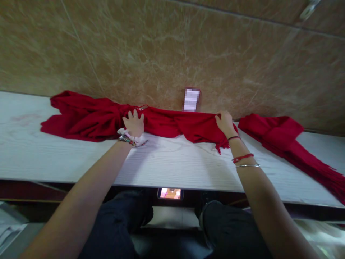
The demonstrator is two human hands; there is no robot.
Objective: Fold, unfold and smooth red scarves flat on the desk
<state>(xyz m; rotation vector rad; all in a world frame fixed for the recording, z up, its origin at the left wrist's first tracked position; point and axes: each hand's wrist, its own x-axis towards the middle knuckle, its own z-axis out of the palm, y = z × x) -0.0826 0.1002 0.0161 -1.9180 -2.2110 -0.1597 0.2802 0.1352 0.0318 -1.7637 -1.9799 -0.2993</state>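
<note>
A long red scarf (164, 121) lies crosswise on the white wood-grain tabletop (172, 162), against the wall. Its left part is bunched into loose folds, while the stretch between my hands is flatter. With fingers spread, my left hand (134, 124) rests flat on the scarf where it gathers. My right hand (225, 123) grips the scarf's upper edge near its right end, thumb and fingers closed on the cloth. Short fringe hangs just below that hand. To the right lies a second red fringed cloth (277, 133), folded over itself and apart from my right hand.
Behind the tabletop rises a brown marbled wall (161, 54). A small card with a blurred face (191, 100) stands against it. Below the front edge, a lit phone (170, 193) shows between my knees. Papers (12, 230) lie at the lower left.
</note>
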